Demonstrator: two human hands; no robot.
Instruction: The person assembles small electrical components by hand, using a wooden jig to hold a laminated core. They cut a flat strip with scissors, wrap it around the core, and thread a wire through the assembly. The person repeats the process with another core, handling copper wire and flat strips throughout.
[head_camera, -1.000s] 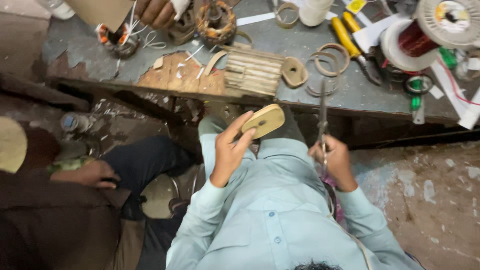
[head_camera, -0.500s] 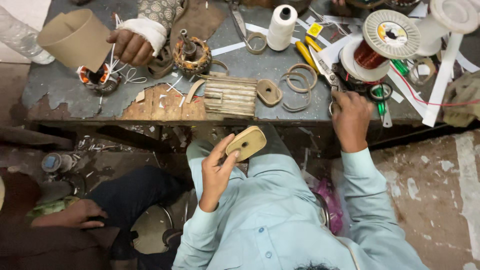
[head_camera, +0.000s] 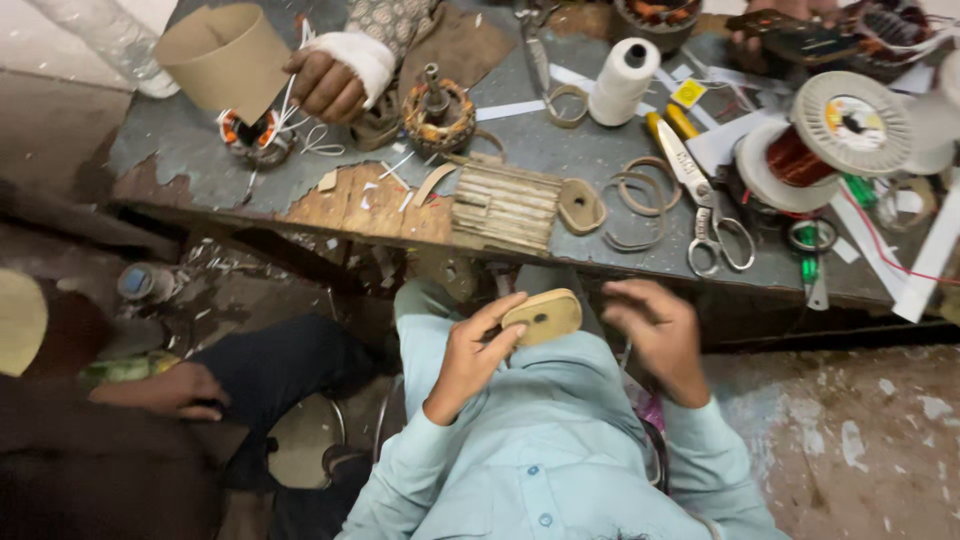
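Observation:
My left hand (head_camera: 468, 358) holds an oval wooden former (head_camera: 542, 316) with a small hole in it, above my lap and just in front of the bench edge. My right hand (head_camera: 652, 335) hovers close to the right of the former. Its fingers are curled and its back faces the camera, so what lies inside it is hidden. A thin pale thread hangs just beneath that hand. Scissors (head_camera: 708, 222) with yellow-marked blades lie on the bench beyond my right hand.
On the worn bench (head_camera: 200, 150) are a slatted wooden block (head_camera: 505, 205), a second oval former (head_camera: 580, 205), wire rings (head_camera: 635, 200), a copper wire spool (head_camera: 830, 140), a white thread cone (head_camera: 622, 78) and a wound stator (head_camera: 435, 110). Another person's bandaged hand (head_camera: 335, 75) works by a cardboard tube (head_camera: 225, 55). A seated person's hand (head_camera: 165, 390) rests at left.
My right hand held a thin long tool by my lap, reached up to the bench where the scissors lie, and has come back beside the former. My left hand kept hold of the former.

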